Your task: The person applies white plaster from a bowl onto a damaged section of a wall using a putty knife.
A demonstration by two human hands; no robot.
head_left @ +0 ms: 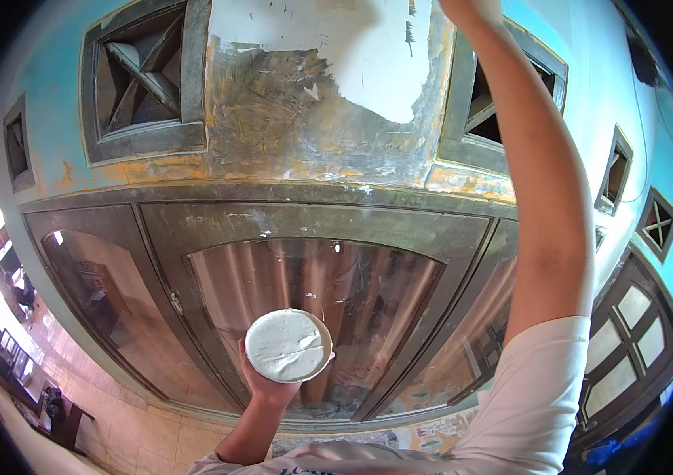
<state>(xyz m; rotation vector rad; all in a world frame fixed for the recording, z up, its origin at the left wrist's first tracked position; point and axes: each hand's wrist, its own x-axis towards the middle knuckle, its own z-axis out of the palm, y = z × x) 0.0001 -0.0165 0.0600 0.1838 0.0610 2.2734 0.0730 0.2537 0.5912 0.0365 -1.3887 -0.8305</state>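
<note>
My left hand [265,380] grips a round container filled with white paste [283,345] at the lower middle, its surface uneven with a crease across it. My right arm reaches up along the right side, and my right hand [463,9] is cut off by the top edge, so its fingers and anything in them are hidden. Beside it is a wall patch [376,71], partly coated white, with bare mottled grey-brown plaster below and orange-stained edges.
Dark wooden vent frames [142,79] flank the patch. Below are wooden doors [178,218] with glass and curtains. Turquoise walls [59,158] curve away on both sides. At lower left are a tiled floor [158,439] and dark furniture [67,431]; another door [621,348] stands at right.
</note>
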